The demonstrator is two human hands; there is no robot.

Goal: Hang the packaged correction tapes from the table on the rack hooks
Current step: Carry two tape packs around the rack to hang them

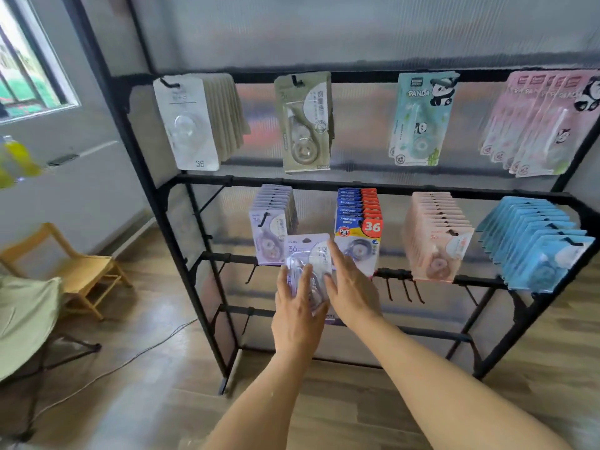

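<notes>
Bringing a lilac packet (308,254) up to the lower row of the rack (156,196), hanging step in hand.

Head view: held upright in the left hand (297,315), fingers curled round the lower half of the packet, just in front of and slightly right of the matching lilac stack (272,222) on its hook (263,219). Right hand (350,287) flat against the packet's right edge, fingers straight, steadying rather than gripping. Not yet threaded on any hook. Probably next: raising the packet, lining its top hole with the hook tip, then sliding it back onto the stack. Hole itself too blurred to make out. Table out of sight.
</notes>
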